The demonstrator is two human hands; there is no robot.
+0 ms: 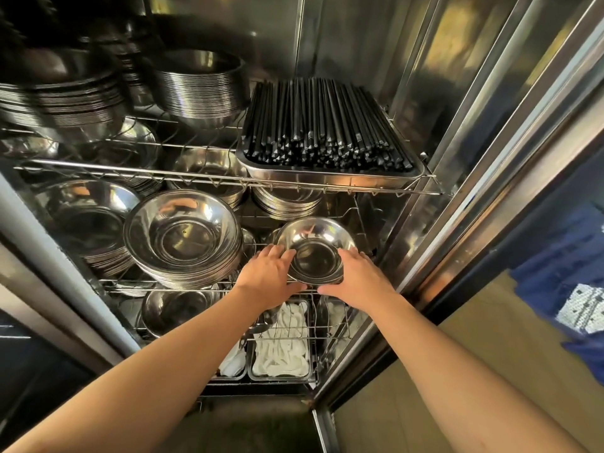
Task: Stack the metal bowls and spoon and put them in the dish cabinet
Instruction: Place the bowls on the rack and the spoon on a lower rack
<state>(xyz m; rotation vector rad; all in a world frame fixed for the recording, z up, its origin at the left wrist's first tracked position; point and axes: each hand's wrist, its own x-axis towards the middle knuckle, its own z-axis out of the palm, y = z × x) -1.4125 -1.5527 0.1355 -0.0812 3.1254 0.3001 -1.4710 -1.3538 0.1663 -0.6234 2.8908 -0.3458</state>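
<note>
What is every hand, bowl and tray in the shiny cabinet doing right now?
left hand: fingers on the small bowl stack's left side.
right hand: holds the stack's right side.
small bowl stack: upright, nested, at the middle rack.
big bowl stack: upright on the middle rack.
chopstick tray: full, on the top rack.
white spoon tray: full, on the bottom rack.
cabinet door: open.

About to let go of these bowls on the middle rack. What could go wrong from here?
1. The small bowl stack, held by the left hand and right hand, sits near the wire rack's front rail and looks tilted; released early, it might tip forward.
2. The larger bowl stack is close on the left; pushing inward could knock it.
3. No spoon is visible in the stack.
</note>
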